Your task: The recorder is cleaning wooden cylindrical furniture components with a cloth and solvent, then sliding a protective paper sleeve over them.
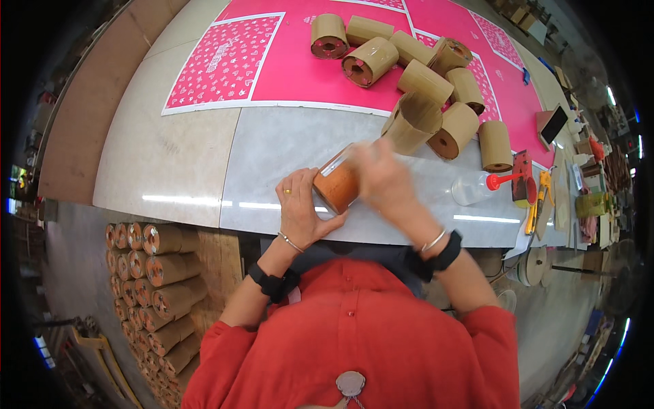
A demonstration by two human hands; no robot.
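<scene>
My left hand point(301, 208) is wrapped round the lower left side of an orange-brown cylinder point(336, 187), which lies tilted above the table's near edge. A pale, shiny strip runs along the cylinder's upper side. My right hand point(387, 178) is at the cylinder's upper right end. Motion blurs its fingers, so whether it grips anything cannot be made out. Just beyond the right hand stands an open brown cardboard sleeve point(413, 123). Several brown-paper-wrapped rolls point(370, 61) with reddish-brown ends lie or stand farther back.
Pink patterned sheets point(327, 88) cover the table's far part. To the right are a clear bottle point(470, 188) with a red spout, a yellow-handled tool point(543, 184) and a phone point(553, 127) on a stand. Many wrapped rolls point(174, 270) are stacked below the table at left.
</scene>
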